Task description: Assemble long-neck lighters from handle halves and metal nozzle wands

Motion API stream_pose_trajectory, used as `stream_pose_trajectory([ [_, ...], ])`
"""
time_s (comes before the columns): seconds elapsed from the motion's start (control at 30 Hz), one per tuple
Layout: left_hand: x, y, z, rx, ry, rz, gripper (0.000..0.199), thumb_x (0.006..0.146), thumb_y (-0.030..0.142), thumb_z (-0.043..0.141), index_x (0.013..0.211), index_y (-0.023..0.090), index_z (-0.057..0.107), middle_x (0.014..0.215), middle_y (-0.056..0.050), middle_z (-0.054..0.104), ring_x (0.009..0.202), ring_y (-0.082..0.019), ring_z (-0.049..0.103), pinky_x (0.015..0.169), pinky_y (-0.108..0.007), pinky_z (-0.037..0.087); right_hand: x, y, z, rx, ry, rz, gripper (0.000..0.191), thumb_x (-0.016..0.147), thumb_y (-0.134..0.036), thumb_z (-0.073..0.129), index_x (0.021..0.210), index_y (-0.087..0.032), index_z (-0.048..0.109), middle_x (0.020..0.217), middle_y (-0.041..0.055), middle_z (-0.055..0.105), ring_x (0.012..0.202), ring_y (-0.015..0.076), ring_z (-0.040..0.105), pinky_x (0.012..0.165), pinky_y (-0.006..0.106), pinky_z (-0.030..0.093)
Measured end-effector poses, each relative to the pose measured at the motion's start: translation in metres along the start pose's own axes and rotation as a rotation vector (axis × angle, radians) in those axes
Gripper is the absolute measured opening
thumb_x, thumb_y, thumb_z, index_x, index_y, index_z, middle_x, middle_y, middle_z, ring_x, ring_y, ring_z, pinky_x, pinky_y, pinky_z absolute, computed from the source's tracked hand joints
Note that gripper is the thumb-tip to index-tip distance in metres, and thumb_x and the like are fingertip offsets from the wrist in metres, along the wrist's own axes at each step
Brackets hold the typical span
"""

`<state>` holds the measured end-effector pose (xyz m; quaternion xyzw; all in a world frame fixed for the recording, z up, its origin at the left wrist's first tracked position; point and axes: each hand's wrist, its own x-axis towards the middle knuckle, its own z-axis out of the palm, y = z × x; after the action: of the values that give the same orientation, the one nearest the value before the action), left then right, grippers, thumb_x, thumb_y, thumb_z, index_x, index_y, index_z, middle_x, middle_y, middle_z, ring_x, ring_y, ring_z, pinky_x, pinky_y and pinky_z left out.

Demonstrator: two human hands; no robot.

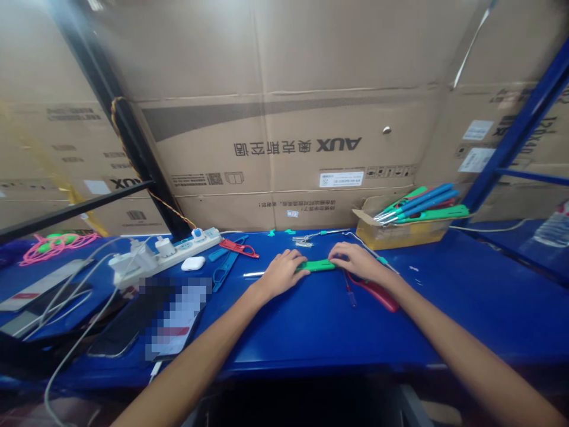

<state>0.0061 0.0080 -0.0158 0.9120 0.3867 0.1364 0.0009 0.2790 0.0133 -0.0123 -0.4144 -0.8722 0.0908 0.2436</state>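
On the blue table lies a green handle (320, 265) with a thin metal rod (253, 274) coming out on its left side. My left hand (283, 273) is closed over the left part of this handle. At its other end, my right hand (354, 261) has curled fingers pinching the handle's tip; the exact fingertip contact is partly hidden. Just below my right hand lies a small screwdriver (351, 296) with a see-through dark handle. A red-handled tool (380, 295), perhaps pliers, sits partly under my right forearm.
Behind my right hand stands a cardboard box (404, 234) of blue and green handles. Small metal parts (303, 241) lie at the back. Red (239, 248) and blue (224, 270) plastic pieces lie left, beside a white earbud case (193, 263), power strip (164, 258) and phones (178, 320).
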Motion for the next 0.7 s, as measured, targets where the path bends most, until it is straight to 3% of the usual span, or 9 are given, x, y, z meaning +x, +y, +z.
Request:
stream_pose_trajectory([
  [0.17,0.000,0.000,-0.001,-0.003,-0.009,0.002,0.038,0.104,0.044,0.050,0.129,0.020,0.064,0.124,-0.009,0.063,0.113,-0.026,0.057,0.100,-0.040,0.046,0.002,-0.001,-0.003,0.085,0.048,0.038,0.021,0.094,-0.035,0.058,0.102,-0.022,0.072,0.105,0.0082,0.074,0.095,0.0246,0.067,0.089,0.040,0.050],
  [0.27,0.001,-0.001,-0.001,-0.009,-0.012,0.001,0.038,0.104,0.044,0.050,0.130,0.020,0.064,0.125,-0.009,0.062,0.114,-0.026,0.057,0.101,-0.040,0.046,-0.001,-0.007,-0.017,0.131,0.037,0.104,0.025,0.094,-0.041,0.057,0.098,-0.021,0.071,0.100,0.0085,0.075,0.088,0.0236,0.067,0.083,0.038,0.051],
  [0.37,0.001,0.000,-0.002,-0.012,-0.009,-0.004,0.038,0.104,0.045,0.050,0.130,0.020,0.064,0.125,-0.009,0.063,0.115,-0.026,0.057,0.101,-0.040,0.046,-0.009,-0.019,-0.043,0.236,-0.230,0.202,0.035,0.090,-0.052,0.060,0.086,-0.018,0.069,0.079,0.0055,0.072,0.071,0.0193,0.063,0.069,0.032,0.048],
  [0.5,0.001,0.000,-0.002,-0.019,-0.009,-0.011,0.039,0.103,0.044,0.052,0.131,0.019,0.064,0.124,-0.010,0.062,0.116,-0.027,0.057,0.100,-0.039,0.046,-0.020,-0.040,-0.064,0.375,-0.589,0.328,0.039,0.081,-0.055,0.071,0.092,-0.018,0.070,0.060,-0.0015,0.064,0.056,0.0141,0.058,0.058,0.025,0.044],
  [0.6,0.001,0.000,-0.001,-0.028,-0.004,-0.003,0.039,0.104,0.045,0.051,0.130,0.020,0.064,0.124,-0.010,0.062,0.115,-0.026,0.057,0.100,-0.040,0.046,-0.019,-0.048,-0.055,0.379,-0.749,0.350,0.042,0.073,-0.053,0.079,0.097,-0.020,0.070,0.054,-0.0041,0.063,0.051,0.0134,0.057,0.055,0.024,0.043],
  [0.7,0.001,0.000,-0.001,-0.026,-0.004,-0.010,0.039,0.104,0.045,0.050,0.131,0.020,0.064,0.124,-0.010,0.062,0.115,-0.027,0.057,0.099,-0.040,0.047,-0.014,-0.047,-0.038,0.387,-0.817,0.345,0.048,0.062,-0.053,0.086,0.092,-0.020,0.069,0.058,-0.0039,0.066,0.051,0.0130,0.057,0.053,0.023,0.043],
])
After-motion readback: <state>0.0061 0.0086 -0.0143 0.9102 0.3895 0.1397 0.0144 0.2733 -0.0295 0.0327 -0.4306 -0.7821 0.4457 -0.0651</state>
